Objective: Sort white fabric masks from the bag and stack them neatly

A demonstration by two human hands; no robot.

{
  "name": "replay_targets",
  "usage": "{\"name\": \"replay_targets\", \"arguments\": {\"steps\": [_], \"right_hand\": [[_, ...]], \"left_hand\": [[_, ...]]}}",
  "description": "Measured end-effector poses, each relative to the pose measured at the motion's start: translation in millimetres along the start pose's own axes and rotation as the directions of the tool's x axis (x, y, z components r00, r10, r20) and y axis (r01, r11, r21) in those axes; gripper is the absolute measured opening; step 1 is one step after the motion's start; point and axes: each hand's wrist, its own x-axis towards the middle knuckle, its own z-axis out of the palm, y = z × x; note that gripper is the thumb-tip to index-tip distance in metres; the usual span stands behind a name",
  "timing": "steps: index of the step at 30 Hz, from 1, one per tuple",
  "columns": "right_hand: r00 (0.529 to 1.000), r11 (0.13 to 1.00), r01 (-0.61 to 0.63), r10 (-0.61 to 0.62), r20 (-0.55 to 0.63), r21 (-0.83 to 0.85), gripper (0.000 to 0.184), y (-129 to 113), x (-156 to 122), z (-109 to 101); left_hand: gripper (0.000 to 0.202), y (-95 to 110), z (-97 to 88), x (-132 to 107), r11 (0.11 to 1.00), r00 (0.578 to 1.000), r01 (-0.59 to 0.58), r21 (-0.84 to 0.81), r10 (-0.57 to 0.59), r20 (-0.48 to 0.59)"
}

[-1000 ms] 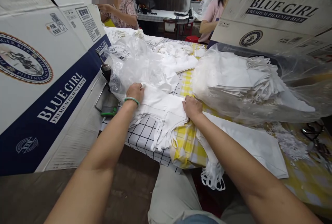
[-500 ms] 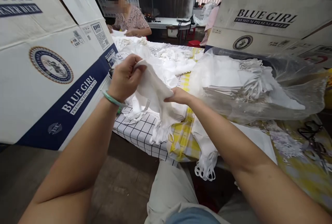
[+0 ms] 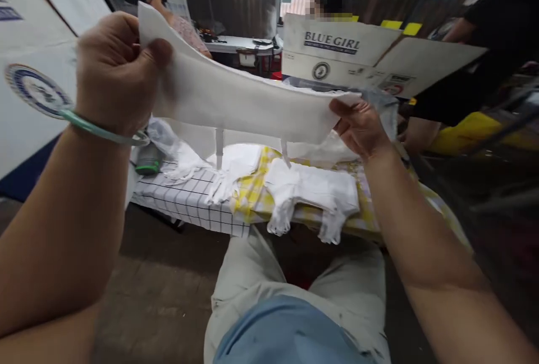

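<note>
I hold a white cloth piece (image 3: 244,100) stretched out in the air in front of me. My left hand (image 3: 115,69), with a green bangle on the wrist, is closed on its left end. My right hand (image 3: 362,125) pinches its right end. Two thin white straps hang down from the cloth's lower edge. Below it, more white cloth pieces (image 3: 311,190) with looped straps lie in small piles at the near edge of the table (image 3: 185,201), which has a checked and a yellow cover.
Large white "Blue Girl" cartons stand at the left (image 3: 29,83) and at the back right (image 3: 345,52). A green-based tool (image 3: 146,159) lies at the table's left. Other people sit behind, and a person in black (image 3: 484,44) is at the right. My knees are under the table.
Both hands have lifted one white cloth piece off the table pile and pulled it out flat at face height. The camera has tilted and the view has shifted.
</note>
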Motion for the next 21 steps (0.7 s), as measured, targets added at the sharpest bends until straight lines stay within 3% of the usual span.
{"name": "replay_targets", "arguments": {"steps": [3,5,7,10,13,16,21], "right_hand": [[0.992,0.998,0.062,-0.063,-0.112,-0.011,0.024,-23,-40,-28],[0.973,0.998,0.045,-0.052,-0.224,-0.038,0.023,-27,-73,-41],[0.948,0.998,-0.005,-0.015,-0.319,-0.061,0.023,-25,-105,-52],[0.911,0.992,-0.107,0.071,-0.407,-0.067,0.025,-12,-144,-64],[0.868,0.974,-0.221,0.179,-0.463,-0.039,0.029,13,-157,-80],[0.817,0.935,-0.347,0.265,-0.513,-0.070,0.035,54,-147,-100],[0.752,0.762,-0.539,0.245,-0.612,-0.358,0.034,131,-128,-134]], "left_hand": [[0.044,17,34.8,-29,0.956,0.992,0.126,-0.263,-0.116,0.054],[0.036,28,59.0,-54,0.856,0.957,0.289,-0.428,-0.253,0.140],[0.030,36,80.6,-79,0.717,0.889,0.456,-0.528,-0.387,0.244],[0.030,34,107.9,-111,0.539,0.749,0.659,-0.525,-0.538,0.388],[0.033,10,137.0,-131,0.424,0.609,0.791,-0.441,-0.615,0.501],[0.032,-28,173.9,-143,0.348,0.495,0.868,-0.353,-0.663,0.562],[0.022,-82,225.9,-161,0.256,0.265,0.963,-0.084,-0.840,0.474]]}}
